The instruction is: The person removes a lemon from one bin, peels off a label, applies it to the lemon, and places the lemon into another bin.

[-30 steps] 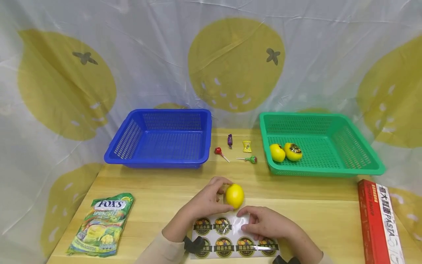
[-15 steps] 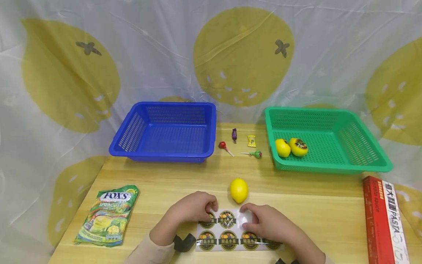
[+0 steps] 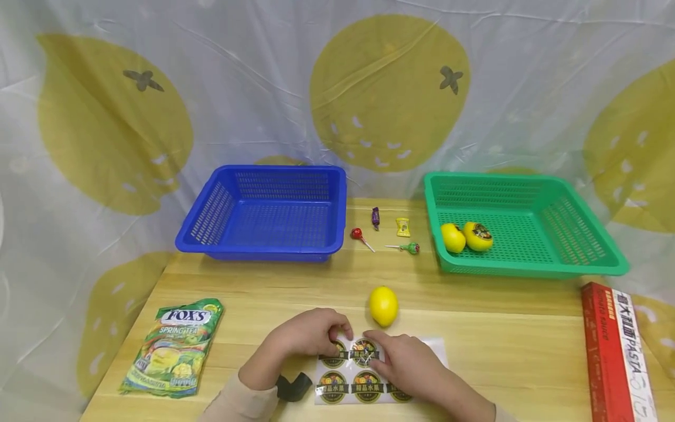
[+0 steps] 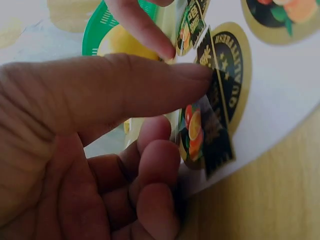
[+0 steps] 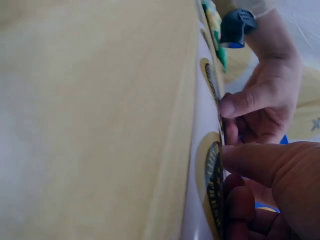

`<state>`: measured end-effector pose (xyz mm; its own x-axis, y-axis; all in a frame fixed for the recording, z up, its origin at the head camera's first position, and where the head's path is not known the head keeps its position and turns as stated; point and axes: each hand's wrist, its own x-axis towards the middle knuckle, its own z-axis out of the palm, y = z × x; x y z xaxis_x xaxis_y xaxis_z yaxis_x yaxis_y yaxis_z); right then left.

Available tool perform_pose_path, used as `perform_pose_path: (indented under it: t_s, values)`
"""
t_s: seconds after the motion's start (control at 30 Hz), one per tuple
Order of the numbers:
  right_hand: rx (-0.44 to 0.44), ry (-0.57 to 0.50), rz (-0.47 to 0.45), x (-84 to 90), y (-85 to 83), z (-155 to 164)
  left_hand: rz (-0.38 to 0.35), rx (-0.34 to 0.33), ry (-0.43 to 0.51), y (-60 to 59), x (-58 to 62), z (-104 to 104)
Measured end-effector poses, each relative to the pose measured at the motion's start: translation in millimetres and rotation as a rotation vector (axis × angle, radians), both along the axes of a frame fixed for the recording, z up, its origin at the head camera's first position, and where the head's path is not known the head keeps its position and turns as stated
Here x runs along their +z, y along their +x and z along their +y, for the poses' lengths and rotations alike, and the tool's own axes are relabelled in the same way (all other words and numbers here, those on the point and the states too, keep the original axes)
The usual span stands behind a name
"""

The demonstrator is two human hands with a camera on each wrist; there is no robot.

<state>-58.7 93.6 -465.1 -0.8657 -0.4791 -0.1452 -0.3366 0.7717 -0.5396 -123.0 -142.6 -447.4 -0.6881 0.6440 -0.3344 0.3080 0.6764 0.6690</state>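
A white sheet of round fruit stickers point(image 3: 343, 375) lies on the table. My left hand point(image 3: 308, 331) holds its far left edge, thumb over a black-and-gold sticker point(image 4: 232, 75) and the other fingers curled at the edge. My right hand point(image 3: 413, 366) is at the far edge with curled fingers, thumb and index finger around the second sticker point(image 3: 365, 350) of the far row. The right wrist view has the right thumb point(image 5: 250, 160) against the sheet, close to the left hand. A yellow lemon point(image 3: 383, 306) stands just beyond the sheet, apart from both hands.
A blue basket point(image 3: 263, 256) is at back left. The green basket point(image 3: 532, 269) at back right holds two lemons point(image 3: 466, 237). Between them lie two lollipops point(image 3: 357, 234) and two wrapped candies point(image 3: 403, 227). A candy bag point(image 3: 174, 349) lies left, a red pasta box point(image 3: 606, 351) right.
My left hand has let go of the lemon and come down to the sheet's far left edge. The right hand has shifted left along the sheet to the second sticker.
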Motion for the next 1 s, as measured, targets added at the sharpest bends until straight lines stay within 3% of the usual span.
perform_pose_path:
  t_s: [0.4, 0.67, 0.77, 0.87, 1.0]
  values:
    - [-0.042, -0.090, 0.023, -4.0, 0.5, 0, -0.021, 0.001, 0.003, -1.3, -1.3, 2]
    - [-0.075, -0.307, -0.163, 14.6, 3.1, 14, -0.012, -0.006, -0.003, 0.4, -2.3, 4]
    - [-0.117, -0.339, -0.182, 22.8, 1.2, 20, 0.014, -0.011, -0.014, 1.0, -0.7, 4]
    - [-0.155, -0.305, -0.143, 30.3, -3.0, 25, 0.015, 0.017, 0.072, 1.8, 3.3, 7]
    - [-0.179, -0.235, -0.072, 41.1, -9.4, 27, 0.018, 0.076, 0.338, 4.8, 12.4, 15]
